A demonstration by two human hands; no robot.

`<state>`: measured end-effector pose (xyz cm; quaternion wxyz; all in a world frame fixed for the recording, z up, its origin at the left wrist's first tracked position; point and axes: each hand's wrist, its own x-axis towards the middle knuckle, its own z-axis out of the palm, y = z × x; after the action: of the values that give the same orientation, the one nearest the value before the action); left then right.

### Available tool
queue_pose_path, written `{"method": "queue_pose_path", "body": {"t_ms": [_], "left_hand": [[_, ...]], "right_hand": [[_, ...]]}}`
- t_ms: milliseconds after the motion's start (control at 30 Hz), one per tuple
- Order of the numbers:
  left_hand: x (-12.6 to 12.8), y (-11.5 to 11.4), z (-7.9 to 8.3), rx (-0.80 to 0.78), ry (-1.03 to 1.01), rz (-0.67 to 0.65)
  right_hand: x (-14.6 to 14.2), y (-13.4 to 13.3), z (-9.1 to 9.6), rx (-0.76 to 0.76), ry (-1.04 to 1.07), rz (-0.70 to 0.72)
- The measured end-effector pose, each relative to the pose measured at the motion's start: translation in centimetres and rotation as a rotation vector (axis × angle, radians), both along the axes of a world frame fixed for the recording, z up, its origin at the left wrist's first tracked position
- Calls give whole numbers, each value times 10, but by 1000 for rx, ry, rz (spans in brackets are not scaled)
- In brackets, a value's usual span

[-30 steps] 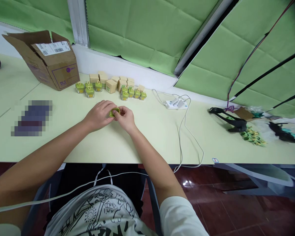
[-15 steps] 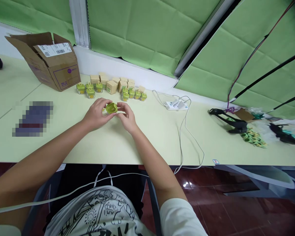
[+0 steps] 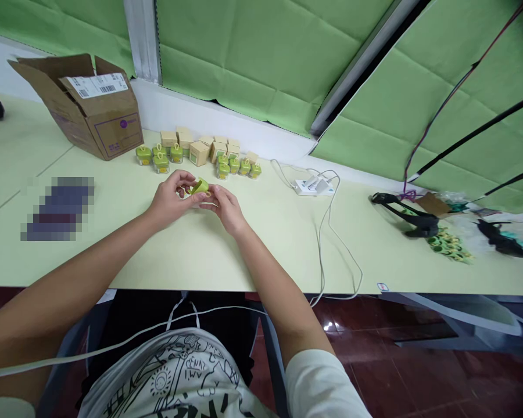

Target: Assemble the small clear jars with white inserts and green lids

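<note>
A green cap (image 3: 200, 186) is held over the middle of the table (image 3: 279, 244), on the near side of the jars and boxes. It is gripped on its left side by the left hand (image 3: 168, 200), whose thumb and fingers are bent partway closed around it, with a thin loop showing among the fingers. Its right edge is met by the fingertips of the right hand (image 3: 229, 212), which are loosely curled and close together; whether anything is pinched there cannot be told. No clear base can be made out in either hand, so the handling of this piece is judged to be under way rather than finished. On the far side, a left group of jars (image 3: 161, 163) and a right group (image 3: 244, 167) are seen standing with green tops on, and these are judged to be whole. Small boxes (image 3: 199, 153) are clustered behind and between them; whether they are filled cannot be seen. At the far left, a carton (image 3: 115, 133) is left with its flaps raised, its contents hidden.
</note>
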<state>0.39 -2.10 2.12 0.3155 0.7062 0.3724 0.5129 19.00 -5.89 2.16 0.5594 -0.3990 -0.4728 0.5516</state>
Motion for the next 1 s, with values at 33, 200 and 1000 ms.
{"method": "queue_pose_path", "body": {"t_ms": [33,200,1000], "left_hand": [[0,0,0,-24,-13,-8],[3,1,0,-79,-96,-50],[10,-4,8,-211,-171,-52]], "right_hand": [[-1,0,-1,0,9,-18],[-2,2,-3,30,2,-77],[-1,0,-1,-3,-123,-81]]}}
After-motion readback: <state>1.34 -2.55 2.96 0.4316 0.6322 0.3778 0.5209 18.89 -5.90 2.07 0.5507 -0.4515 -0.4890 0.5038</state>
